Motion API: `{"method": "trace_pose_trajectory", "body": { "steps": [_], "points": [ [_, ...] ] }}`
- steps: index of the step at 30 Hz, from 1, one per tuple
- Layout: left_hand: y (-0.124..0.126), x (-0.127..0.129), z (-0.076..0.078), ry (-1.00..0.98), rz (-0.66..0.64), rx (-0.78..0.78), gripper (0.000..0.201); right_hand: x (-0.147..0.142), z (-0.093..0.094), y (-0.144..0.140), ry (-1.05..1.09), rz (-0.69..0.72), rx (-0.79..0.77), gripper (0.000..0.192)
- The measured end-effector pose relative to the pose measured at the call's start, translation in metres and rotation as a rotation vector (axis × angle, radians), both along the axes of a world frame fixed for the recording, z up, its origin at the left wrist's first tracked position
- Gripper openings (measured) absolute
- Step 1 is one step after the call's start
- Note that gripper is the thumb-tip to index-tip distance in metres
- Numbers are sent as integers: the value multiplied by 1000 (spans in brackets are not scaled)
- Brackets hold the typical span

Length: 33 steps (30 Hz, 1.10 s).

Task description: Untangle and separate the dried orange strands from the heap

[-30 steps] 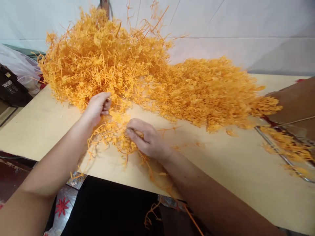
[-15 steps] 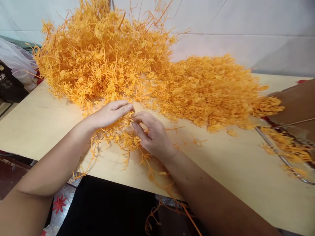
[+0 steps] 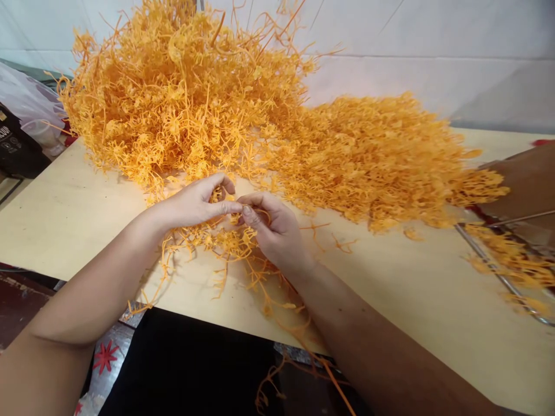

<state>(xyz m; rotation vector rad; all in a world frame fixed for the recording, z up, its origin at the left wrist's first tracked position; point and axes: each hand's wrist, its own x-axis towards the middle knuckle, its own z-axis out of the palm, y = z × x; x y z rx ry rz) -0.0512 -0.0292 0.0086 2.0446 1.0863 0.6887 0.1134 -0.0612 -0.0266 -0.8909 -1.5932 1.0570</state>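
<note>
Left hand (image 3: 195, 202) and right hand (image 3: 273, 228) fingertip to fingertip — both pinching orange strands (image 3: 229, 240), forearms angled inward

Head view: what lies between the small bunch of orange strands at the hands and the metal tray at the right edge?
Mostly bare tabletop, with a few loose orange strands scattered near the bunch; the metal tray sits apart.

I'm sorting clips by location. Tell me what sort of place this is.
Probably a small sorting or packing workspace. A big heap of orange stringy strands lies on a pale wooden tabletop, a metal wire tray holds more, and both hands, left hand and right hand, pick at a small clump.
</note>
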Motion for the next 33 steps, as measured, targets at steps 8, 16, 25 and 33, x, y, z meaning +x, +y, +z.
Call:
{"method": "trace_pose_trajectory", "body": {
  "steps": [8,16,25,33],
  "points": [
    [6,3,1,-162,128,-15,21,1,4,2,50,26,-52,29],
    [9,18,-8,-281,331,-31,27,-2,8,-1,-52,102,31,29],
    [32,5,-15,-407,738,-156,24,-11,15,-21,-178,230,335,34],
    [9,6,10,-467,462,-90,10,-9,3,-3,83,72,-60,13]
  ]
}}
